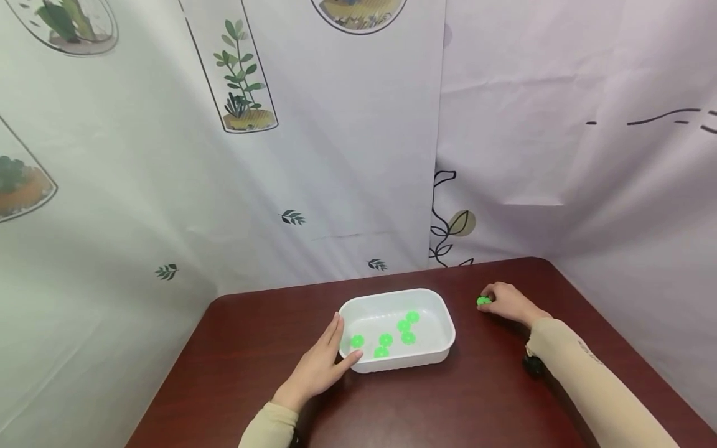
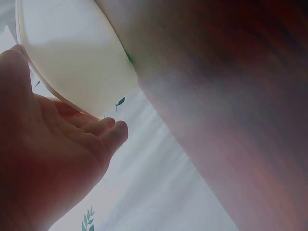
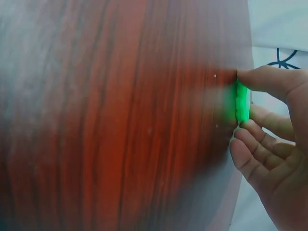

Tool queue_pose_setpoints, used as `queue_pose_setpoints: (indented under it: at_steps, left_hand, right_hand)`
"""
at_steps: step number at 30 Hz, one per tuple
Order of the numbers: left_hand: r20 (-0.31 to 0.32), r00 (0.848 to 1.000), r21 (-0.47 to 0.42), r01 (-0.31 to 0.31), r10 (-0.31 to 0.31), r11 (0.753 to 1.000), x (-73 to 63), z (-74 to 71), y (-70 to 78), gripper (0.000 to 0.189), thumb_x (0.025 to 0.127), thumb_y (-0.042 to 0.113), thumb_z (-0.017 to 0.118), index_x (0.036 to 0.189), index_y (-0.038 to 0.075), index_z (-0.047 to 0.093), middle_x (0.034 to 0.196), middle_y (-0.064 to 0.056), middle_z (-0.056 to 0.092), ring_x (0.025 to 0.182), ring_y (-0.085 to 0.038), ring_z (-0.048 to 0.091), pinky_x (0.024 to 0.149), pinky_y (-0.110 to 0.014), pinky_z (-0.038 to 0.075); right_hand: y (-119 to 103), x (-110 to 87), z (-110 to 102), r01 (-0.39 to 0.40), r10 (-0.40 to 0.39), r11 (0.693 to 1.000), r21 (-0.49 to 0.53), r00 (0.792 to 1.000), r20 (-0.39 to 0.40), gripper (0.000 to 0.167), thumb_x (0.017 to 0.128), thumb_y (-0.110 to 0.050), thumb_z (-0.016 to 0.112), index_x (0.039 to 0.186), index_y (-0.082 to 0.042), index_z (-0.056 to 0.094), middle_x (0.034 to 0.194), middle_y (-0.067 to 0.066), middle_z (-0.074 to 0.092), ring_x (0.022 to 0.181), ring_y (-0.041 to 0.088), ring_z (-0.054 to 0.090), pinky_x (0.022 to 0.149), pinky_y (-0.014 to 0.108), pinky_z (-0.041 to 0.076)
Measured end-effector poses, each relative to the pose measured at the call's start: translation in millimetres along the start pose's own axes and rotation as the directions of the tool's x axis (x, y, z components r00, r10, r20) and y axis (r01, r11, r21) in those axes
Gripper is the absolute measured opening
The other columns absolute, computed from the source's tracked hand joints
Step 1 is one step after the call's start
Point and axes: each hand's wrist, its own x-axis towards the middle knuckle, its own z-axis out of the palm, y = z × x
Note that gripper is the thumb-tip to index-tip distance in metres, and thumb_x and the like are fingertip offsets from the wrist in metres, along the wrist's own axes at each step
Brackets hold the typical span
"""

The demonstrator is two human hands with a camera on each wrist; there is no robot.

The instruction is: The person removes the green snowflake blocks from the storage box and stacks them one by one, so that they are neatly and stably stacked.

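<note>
On the table stands a white plastic basin [image 1: 392, 361] with rounded corners. Several small bright green flower-shaped discs [image 1: 408, 338] lie scattered on its floor. My left hand [image 1: 319, 364] rests against the basin's left end, fingers straight along the side and thumb at the front corner; the left wrist view shows this hand [image 2: 67, 144] touching the basin wall [image 2: 72, 53]. To the right of the basin, my right hand [image 1: 511, 303] pinches another green flower-shaped disc [image 1: 483, 300] at the tabletop. Up close, the disc [image 3: 242, 102] sits between thumb and fingers of the right hand [image 3: 274, 130].
The dark red-brown wooden table [image 1: 403, 410] has rounded far corners. A pale cloth backdrop [image 1: 358, 155] printed with plants hangs behind it and along both sides. A dark band [image 1: 534, 366] sits at the right wrist.
</note>
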Motion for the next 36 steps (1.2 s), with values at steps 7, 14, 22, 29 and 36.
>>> queue_pose_setpoints:
  at_steps: [7,14,22,29,36]
  left_hand:
    - [0.006,1.000,0.002,-0.008,0.008,1.000,2.0,-2.7,-0.8,0.094,0.098,0.066,0.048,0.159,-0.001,0.022,0.167,-0.013,0.013,0.150,-0.028,0.024,0.113,-0.048,0.034]
    - [0.005,1.000,-0.006,-0.005,0.005,1.000,1.1,-2.6,0.1,0.094,0.098,0.066,0.048,0.159,0.000,0.022,0.167,-0.013,0.014,0.150,-0.029,0.024,0.113,-0.049,0.035]
    - [0.035,0.999,-0.003,0.011,-0.011,1.000,-4.9,3.0,-0.7,0.096,0.097,0.069,0.046,0.159,0.001,0.020,0.167,-0.013,0.013,0.150,-0.027,0.024,0.113,-0.047,0.036]
    - [0.015,1.000,0.008,-0.010,0.009,1.000,-1.6,2.5,-3.2,0.095,0.097,0.067,0.047,0.158,-0.001,0.022,0.167,-0.014,0.014,0.152,-0.029,0.019,0.115,-0.048,0.031]
    - [0.007,1.000,0.006,-0.018,0.018,1.000,-0.4,0.9,-4.1,0.095,0.097,0.067,0.048,0.158,-0.001,0.022,0.167,-0.015,0.015,0.152,-0.030,0.020,0.115,-0.048,0.032]
  right_hand:
    - [-3,1.4,4,0.017,-0.018,1.000,-0.018,0.998,-0.059,0.037,0.084,-0.016,0.074,0.108,0.011,0.068,0.098,0.017,0.063,0.084,0.027,0.057,0.077,0.047,0.051]
    - [1,0.7,10,0.045,-0.048,0.999,-0.030,0.993,-0.110,0.033,0.082,-0.015,0.074,0.105,0.009,0.070,0.098,0.017,0.064,0.088,0.030,0.059,0.081,0.049,0.051]
    - [4,-7.8,14,0.041,-0.041,0.999,-0.004,0.996,-0.080,0.037,0.083,-0.017,0.076,0.109,0.010,0.068,0.098,0.014,0.062,0.087,0.026,0.059,0.078,0.046,0.051]
    - [6,-9.0,13,0.035,-0.034,0.999,0.022,0.997,-0.075,0.043,0.083,-0.020,0.078,0.112,0.011,0.067,0.098,0.013,0.061,0.086,0.026,0.059,0.077,0.044,0.051]
    - [6,-5.9,11,0.031,-0.029,0.999,0.018,0.996,-0.084,0.042,0.085,-0.019,0.076,0.113,0.010,0.067,0.098,0.014,0.060,0.086,0.025,0.058,0.076,0.043,0.051]
